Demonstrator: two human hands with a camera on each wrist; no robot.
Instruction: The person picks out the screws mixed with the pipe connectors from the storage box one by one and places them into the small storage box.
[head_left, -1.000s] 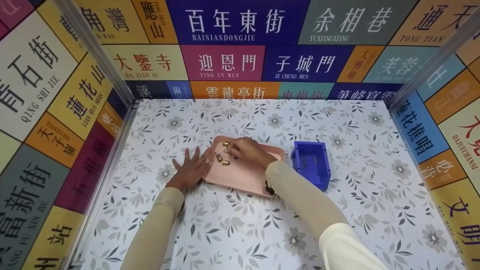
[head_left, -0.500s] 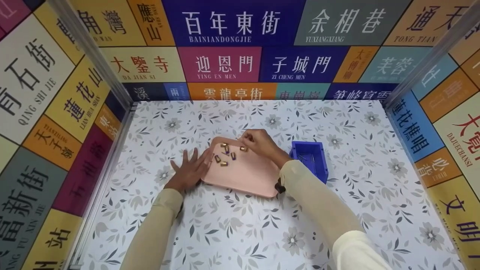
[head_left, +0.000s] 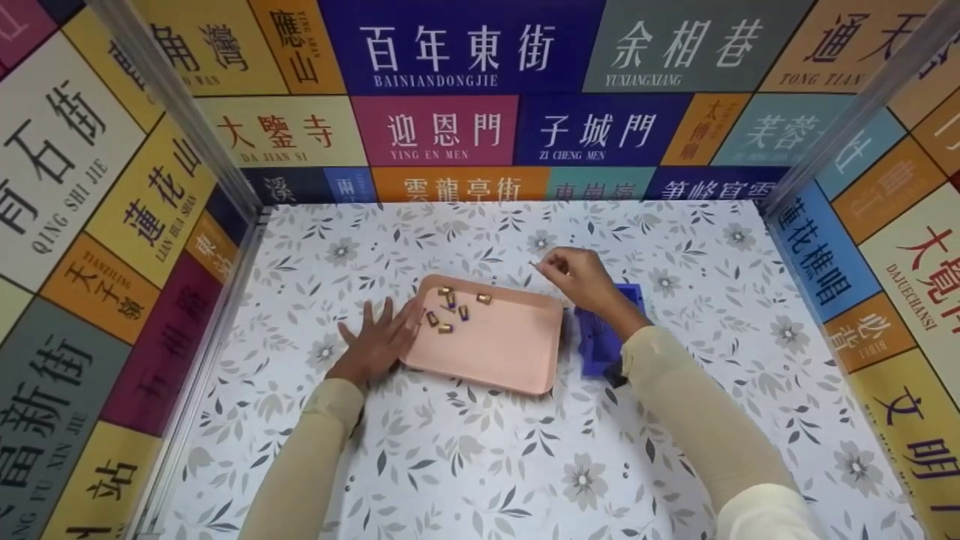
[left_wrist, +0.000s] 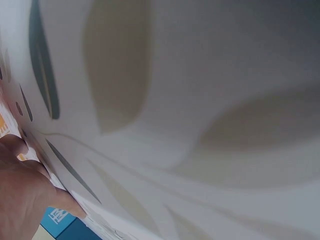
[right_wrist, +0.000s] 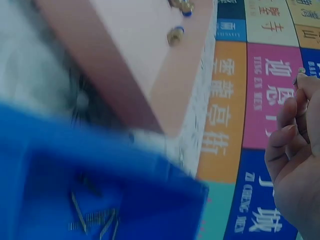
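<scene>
Left hand (head_left: 377,341) is laid flat on the worktop (head_left: 465,465), fingers straight and spread, fingertips touching the left edge of the pink tray (head_left: 502,352). Nothing is gripped by it. In the left wrist view only the heel of that hand (left_wrist: 22,200) against the floral surface is seen, too close for more detail.

Right hand (head_left: 581,277) is raised above the worktop, between the tray's far right corner and the blue bin (head_left: 596,349). Its fingers are curled, and a small thin piece (head_left: 534,262) is pinched at thumb and fingertip; what it is cannot be told at this size. In the right wrist view the curled fingers (right_wrist: 290,130) are seen with a tiny tip at the top (right_wrist: 301,70).

Several small brass fittings (head_left: 450,307) are scattered over the tray's far left part, one (head_left: 484,298) a little apart to the right. Two are seen in the right wrist view near the tray's edge (right_wrist: 175,36).

The blue bin is just beside the tray's right edge, partly hidden by the right forearm. Thin metal pins (right_wrist: 92,217) are seen on its floor (right_wrist: 45,200) in the right wrist view, blurred.

Worktop is covered in a grey floral print and enclosed by walls of coloured sign panels (head_left: 442,124).
</scene>
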